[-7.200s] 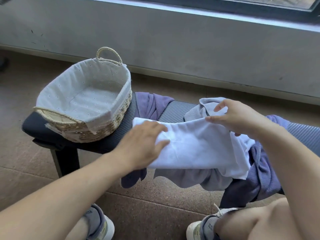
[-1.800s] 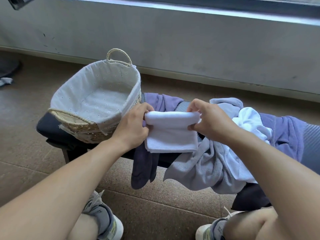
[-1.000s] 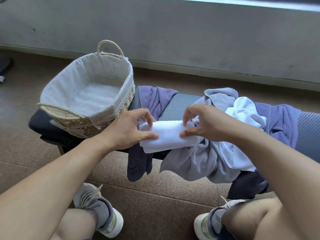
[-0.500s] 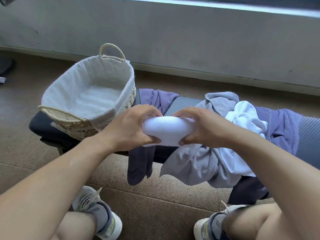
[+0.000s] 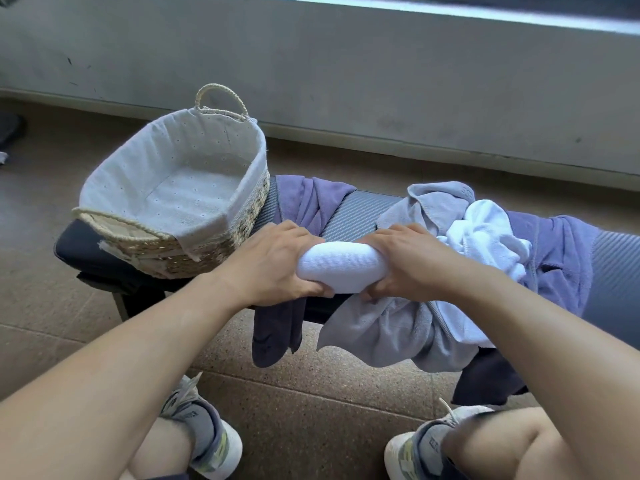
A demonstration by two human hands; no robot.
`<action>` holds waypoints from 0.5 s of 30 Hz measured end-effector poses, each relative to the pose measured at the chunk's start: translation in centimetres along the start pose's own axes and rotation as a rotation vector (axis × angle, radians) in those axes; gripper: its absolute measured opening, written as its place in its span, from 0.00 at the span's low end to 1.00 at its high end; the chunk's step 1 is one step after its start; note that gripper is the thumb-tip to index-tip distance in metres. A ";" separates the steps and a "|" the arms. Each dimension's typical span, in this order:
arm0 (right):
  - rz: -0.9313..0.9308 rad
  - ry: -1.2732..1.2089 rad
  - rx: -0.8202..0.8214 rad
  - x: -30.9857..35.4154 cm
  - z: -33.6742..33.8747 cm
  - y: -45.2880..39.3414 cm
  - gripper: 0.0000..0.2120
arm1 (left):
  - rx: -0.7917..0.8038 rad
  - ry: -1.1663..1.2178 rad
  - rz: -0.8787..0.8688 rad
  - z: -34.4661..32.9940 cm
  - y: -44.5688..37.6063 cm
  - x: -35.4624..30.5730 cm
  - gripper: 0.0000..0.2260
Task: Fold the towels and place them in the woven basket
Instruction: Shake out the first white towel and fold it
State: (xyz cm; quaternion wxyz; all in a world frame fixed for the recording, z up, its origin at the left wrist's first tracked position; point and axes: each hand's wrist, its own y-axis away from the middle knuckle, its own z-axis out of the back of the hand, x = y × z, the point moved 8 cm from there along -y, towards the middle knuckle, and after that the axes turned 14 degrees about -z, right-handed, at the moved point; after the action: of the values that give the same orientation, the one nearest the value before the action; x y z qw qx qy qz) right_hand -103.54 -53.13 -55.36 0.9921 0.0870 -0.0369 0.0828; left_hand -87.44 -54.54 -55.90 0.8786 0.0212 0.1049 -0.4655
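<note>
A long dark padded bench (image 5: 356,211) with a ribbed grey top runs across the view, standing on a speckled brown stone floor (image 5: 311,403) below a grey concrete wall (image 5: 346,81). The person sits facing it, bare forearms reaching forward, pale sneakers (image 5: 207,441) visible near the bottom edge.

At the bench's left end sits the oval woven straw basket (image 5: 207,251), with a looped rope handle at each end and a white eyelet-cotton liner folded over its rim. Its inside holds no towels, so none has been placed yet.

To the right lies a loose heap of unfolded towels: a soft purple terry towel (image 5: 561,258) spread under the pile, a pale grey towel (image 5: 381,327) hanging off the front edge, and a crumpled white fluffy towel (image 5: 485,233) on top. Another dark purple cloth (image 5: 277,330) droops off the bench just beside the basket.

In the centre, just above the bench's front edge, both hands grasp a compact white folded towel (image 5: 341,268), plump and rounded like a small bolster, its surface finely ribbed. The left hand (image 5: 273,261) curls around its left end, and the right hand (image 5: 412,265) wraps its right end, thumbs beneath.

By this reading, the first towel is folded and ready to go into the basket, close by on the left. At least three or four towels remain to fold.
</note>
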 end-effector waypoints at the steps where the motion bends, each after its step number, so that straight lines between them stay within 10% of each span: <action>1: 0.005 0.007 -0.010 0.0 -0.1 0.0 0.28 | 0.016 0.004 0.003 -0.4 -0.1 0.0 0.32; 7: -0.037 -0.204 -0.087 -0.8 1.8 -0.3 0.20 | -0.012 0.137 0.124 0.5 0.0 1.1 0.23; 15: -0.063 -1.157 0.265 -2.2 4.5 0.4 0.23 | -0.073 1.145 0.268 1.4 1.3 0.0 0.20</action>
State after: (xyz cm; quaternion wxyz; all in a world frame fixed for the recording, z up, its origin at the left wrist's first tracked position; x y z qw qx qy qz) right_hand -106.04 -53.86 -51.10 0.7934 0.2424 -0.5583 -0.0039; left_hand -86.10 -53.96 -54.58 0.7333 0.2521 0.5749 -0.2612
